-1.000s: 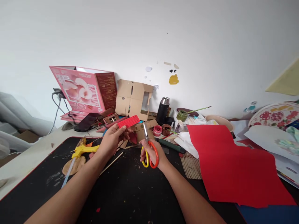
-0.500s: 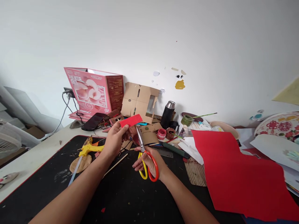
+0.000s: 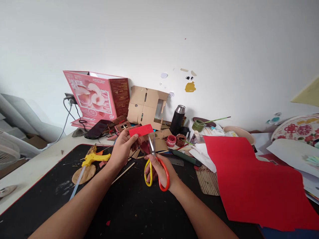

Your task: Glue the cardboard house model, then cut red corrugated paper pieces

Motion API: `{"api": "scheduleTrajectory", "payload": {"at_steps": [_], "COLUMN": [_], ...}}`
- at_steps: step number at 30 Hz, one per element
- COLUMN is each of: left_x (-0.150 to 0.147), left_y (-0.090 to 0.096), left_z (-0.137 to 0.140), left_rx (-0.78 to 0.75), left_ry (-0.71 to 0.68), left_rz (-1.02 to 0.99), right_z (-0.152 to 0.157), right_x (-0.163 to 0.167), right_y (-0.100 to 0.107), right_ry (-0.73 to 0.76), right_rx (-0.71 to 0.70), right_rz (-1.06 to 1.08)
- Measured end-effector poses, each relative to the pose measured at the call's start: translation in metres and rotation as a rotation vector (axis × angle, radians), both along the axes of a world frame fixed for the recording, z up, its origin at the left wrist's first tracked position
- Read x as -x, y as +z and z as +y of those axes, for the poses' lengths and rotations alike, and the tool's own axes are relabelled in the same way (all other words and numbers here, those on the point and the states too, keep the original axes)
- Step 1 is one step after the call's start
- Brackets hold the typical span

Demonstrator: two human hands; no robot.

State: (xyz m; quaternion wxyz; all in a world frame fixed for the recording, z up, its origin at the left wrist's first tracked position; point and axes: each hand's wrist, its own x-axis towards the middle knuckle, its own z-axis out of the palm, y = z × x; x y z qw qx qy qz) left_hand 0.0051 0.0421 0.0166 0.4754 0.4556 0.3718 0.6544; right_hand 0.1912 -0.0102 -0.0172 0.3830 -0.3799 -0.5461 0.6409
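Pinched in my left hand [image 3: 122, 147] is a small strip of red corrugated paper [image 3: 141, 130], its ridges running lengthwise. My right hand [image 3: 161, 172] is closed around scissors [image 3: 152, 145] with one yellow and one red handle. The blades point upward, slightly parted, close to the right end of the strip; whether they touch it I cannot tell. Both hands are above a black mat [image 3: 139, 212]. Behind them lie brown cardboard scraps [image 3: 159, 139] and small painted pieces, partly hidden by my left hand.
A yellow glue gun [image 3: 93, 157] rests at left on a round wooden disc [image 3: 84, 174]. A large red sheet [image 3: 259, 189] covers the right side. Farther back stand paint jars [image 3: 171, 141], a black thermos [image 3: 177, 120], a cut cardboard panel [image 3: 147, 106] and a pink box [image 3: 96, 96].
The scissor blades have opened and the handles have spread apart. The red strip has levelled out slightly. The whole view has shifted a little.
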Motion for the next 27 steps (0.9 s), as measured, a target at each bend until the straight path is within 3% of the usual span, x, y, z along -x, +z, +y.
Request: {"api": "scheduleTrajectory", "payload": {"at_steps": [15,27], "left_x": [-0.021,-0.023], "left_y": [0.003,0.007], "left_z": [-0.023,-0.027], "left_rx": [0.036,0.008], "left_ry": [-0.160,-0.146], "left_rz": [0.108,0.157], "right_z": [-0.006,-0.004], "right_x": [0.001,-0.004], "right_y": [0.001,0.005], "right_ry": [-0.024,-0.069], "right_rx": [-0.216,-0.262], "right_rz": [-0.165,-0.272]}}
